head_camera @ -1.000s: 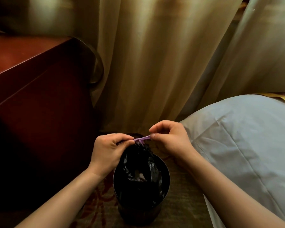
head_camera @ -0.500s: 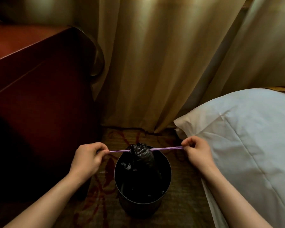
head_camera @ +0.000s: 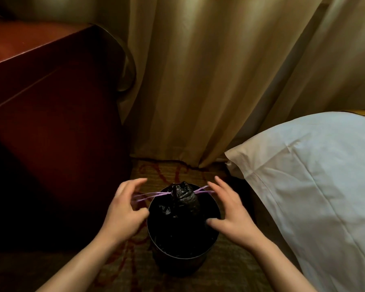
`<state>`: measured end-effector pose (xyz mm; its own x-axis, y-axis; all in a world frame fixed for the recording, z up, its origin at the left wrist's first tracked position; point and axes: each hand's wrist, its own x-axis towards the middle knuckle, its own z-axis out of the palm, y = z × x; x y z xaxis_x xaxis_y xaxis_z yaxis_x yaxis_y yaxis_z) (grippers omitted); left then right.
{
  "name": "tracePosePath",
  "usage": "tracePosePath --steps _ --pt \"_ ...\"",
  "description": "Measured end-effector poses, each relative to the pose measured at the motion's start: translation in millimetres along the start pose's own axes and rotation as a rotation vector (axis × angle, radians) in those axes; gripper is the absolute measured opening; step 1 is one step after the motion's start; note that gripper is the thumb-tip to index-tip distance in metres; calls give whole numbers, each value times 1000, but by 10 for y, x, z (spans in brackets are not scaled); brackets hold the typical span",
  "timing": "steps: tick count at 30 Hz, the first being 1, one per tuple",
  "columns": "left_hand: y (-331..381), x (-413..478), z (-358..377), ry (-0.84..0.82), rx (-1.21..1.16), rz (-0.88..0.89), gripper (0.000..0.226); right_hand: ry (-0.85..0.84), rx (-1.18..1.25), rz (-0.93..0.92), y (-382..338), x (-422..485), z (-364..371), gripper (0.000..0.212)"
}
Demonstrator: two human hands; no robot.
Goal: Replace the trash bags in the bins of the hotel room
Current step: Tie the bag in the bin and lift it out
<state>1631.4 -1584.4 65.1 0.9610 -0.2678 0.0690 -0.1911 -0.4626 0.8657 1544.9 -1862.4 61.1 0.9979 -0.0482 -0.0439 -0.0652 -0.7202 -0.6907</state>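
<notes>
Left hand (head_camera: pixel 124 209): fingers are spread and loosely extended, blurred; two strands of a thin purple plastic drawstring (head_camera: pixel 156 194) are seen running to it between fingers and thumb. Whether the strands are gripped cannot be told.

Right hand (head_camera: pixel 230 213): fingers are held apart and straight, with the thumb over the near right rim of the bin; the drawstring's right end is seen at its fingertips, and contact cannot be confirmed.

Black crinkled plastic trash bag (head_camera: pixel 183 199): its neck is gathered tight by the drawstring and stands up between the two hands; the body is lodged inside the bin.

Round black bin (head_camera: pixel 198 257): placed upright on the patterned brown and red carpet (head_camera: pixel 173 171).

Dark reddish-brown wooden cabinet (head_camera: pixel 51 123): located to the left of the bin.

White pillow (head_camera: pixel 303 186): located to the right.

Beige pleated curtain (head_camera: pixel 198 81): hung behind, down to the carpet.
</notes>
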Motion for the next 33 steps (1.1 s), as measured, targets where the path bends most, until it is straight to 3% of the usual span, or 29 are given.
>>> tracePosePath --steps 3,6,9,11,15,17,22,24,33 --pt "182 -12 91 -187 274 267 84 -184 -151 -84 -153 160 38 97" --pt "239 100 303 -325 387 265 87 -295 -203 -64 -249 383 54 75" --pt "166 220 456 -358 330 210 74 -218 -162 -103 -322 419 104 47" --pt "112 251 468 -352 347 191 64 -177 -152 -101 -337 395 132 41" --pt "121 240 457 -325 364 190 31 -293 -93 -61 -309 346 178 65" --pt "134 231 452 -280 309 155 23 -250 -230 -100 -305 336 282 66" --pt "119 208 409 -361 128 81 36 -124 -175 -68 -366 352 340 28" --pt "104 191 387 -431 162 121 45 -107 -130 -18 -365 362 301 25" --pt "439 343 215 -284 34 145 23 37 -21 -66 -595 408 -49 15"
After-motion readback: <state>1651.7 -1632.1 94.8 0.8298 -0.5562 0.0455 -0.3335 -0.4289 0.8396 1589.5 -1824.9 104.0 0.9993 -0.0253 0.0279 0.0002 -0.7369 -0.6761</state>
